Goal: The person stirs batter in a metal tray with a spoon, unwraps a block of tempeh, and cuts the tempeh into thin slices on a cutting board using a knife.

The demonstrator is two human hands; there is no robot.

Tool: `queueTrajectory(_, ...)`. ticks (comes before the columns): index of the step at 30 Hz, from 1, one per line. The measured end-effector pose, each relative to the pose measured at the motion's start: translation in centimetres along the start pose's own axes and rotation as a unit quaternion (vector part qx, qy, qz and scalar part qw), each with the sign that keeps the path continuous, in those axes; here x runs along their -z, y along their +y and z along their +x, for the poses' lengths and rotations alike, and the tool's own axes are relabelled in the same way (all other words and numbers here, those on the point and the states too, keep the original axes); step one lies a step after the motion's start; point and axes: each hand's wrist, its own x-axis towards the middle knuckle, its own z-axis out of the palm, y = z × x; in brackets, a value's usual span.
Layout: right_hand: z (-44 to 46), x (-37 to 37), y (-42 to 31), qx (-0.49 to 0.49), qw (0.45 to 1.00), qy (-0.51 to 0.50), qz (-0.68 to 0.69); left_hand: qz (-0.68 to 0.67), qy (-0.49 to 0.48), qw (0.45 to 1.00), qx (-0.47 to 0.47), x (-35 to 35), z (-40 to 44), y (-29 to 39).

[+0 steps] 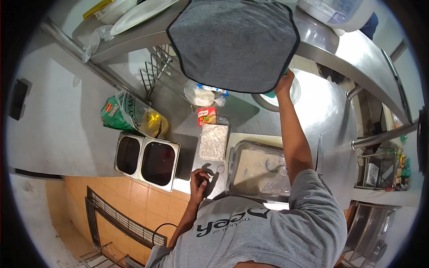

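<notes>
My right hand is closed at the lower right edge of a dark grey cloth with black trim. Bits of green show beside it, and its fingertips are partly hidden. Under it lies a round white plate or lid. My left hand hovers at the counter's near edge, loosely curled with fingers apart and holding nothing. Close to it are a small reddish ring and a wrapped pale block. A clear tub of cream-coloured mixture sits between my arms, with a clear plastic piece inside.
Two steel pans of dark liquid stand left, beside a green pouch and a yellow bag. A red packet and a bag of white stuff lie ahead. A wire rack and raised steel shelf stand beyond.
</notes>
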Motion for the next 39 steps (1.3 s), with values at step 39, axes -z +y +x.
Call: queueTrajectory(39, -16.0, 22.6, -16.1, -0.082, 0.967, 0.194, 0.145, 0.026, 0.114, 0.989, -0.088, -0.6, 0.1, -1.7)
